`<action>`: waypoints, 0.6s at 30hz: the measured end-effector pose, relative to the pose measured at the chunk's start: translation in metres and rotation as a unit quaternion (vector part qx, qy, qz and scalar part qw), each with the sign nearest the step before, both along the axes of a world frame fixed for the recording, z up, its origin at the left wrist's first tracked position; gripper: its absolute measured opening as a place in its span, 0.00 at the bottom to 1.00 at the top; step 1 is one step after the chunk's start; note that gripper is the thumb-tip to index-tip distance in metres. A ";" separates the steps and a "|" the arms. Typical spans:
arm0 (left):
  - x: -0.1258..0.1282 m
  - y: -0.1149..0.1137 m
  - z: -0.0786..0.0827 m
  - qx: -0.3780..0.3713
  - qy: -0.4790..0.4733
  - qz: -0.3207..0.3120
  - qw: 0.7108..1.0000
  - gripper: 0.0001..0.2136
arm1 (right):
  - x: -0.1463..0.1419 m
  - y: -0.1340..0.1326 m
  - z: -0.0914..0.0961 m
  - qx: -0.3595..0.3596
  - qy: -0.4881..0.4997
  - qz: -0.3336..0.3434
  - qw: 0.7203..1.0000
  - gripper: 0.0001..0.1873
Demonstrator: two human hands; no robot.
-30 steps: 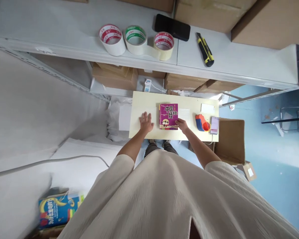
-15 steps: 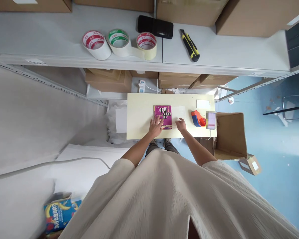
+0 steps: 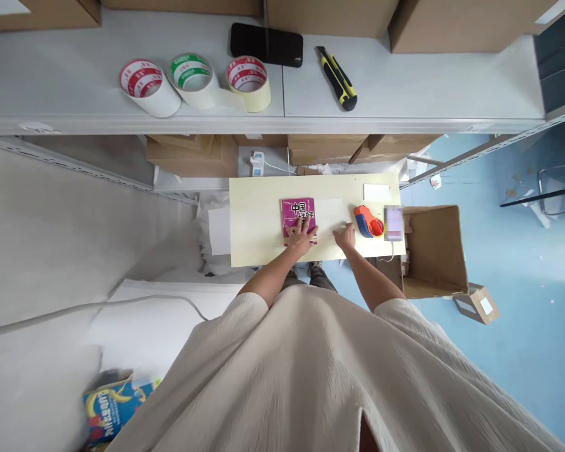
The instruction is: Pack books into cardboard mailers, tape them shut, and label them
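A purple book (image 3: 297, 210) with Chinese characters lies on a pale yellow table (image 3: 258, 216) below me. My left hand (image 3: 301, 233) rests flat on the book's lower half, fingers spread. My right hand (image 3: 345, 236) lies on a white sheet of paper (image 3: 330, 213) just right of the book, fingers loosely curled, with nothing visibly in it. An orange and blue tape dispenser (image 3: 368, 221) and a phone (image 3: 393, 223) with a lit screen sit further right.
A white shelf (image 3: 405, 88) above holds three tape rolls (image 3: 193, 81), a black phone (image 3: 266, 44) and a yellow utility knife (image 3: 337, 78). Cardboard boxes sit under the shelf. An open carton (image 3: 435, 251) stands right of the table. White packing sheets lie at left.
My left hand moved from the bare table onto the book. My right hand left the book's corner and shifted right onto the white paper. The view drifted slightly.
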State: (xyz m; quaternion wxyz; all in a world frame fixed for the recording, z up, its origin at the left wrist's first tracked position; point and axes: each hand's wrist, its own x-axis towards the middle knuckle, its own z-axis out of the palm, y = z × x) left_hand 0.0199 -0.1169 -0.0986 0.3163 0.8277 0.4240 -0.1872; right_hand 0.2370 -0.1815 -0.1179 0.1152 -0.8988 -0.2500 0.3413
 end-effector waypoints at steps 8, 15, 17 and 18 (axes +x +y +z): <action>-0.001 -0.006 0.008 0.007 0.027 0.012 1.000 0.42 | 0.005 0.007 0.001 -0.006 0.021 -0.024 0.999 0.29; -0.007 -0.010 0.008 0.002 -0.009 0.037 0.999 0.44 | 0.000 0.011 0.012 -0.015 -0.015 0.002 1.000 0.17; -0.010 -0.009 0.009 -0.001 -0.024 0.060 0.998 0.44 | -0.004 0.013 0.016 0.015 -0.014 0.003 1.000 0.16; -0.012 -0.008 0.010 0.001 -0.035 0.081 0.996 0.43 | -0.007 0.015 0.020 0.035 0.000 0.003 0.999 0.16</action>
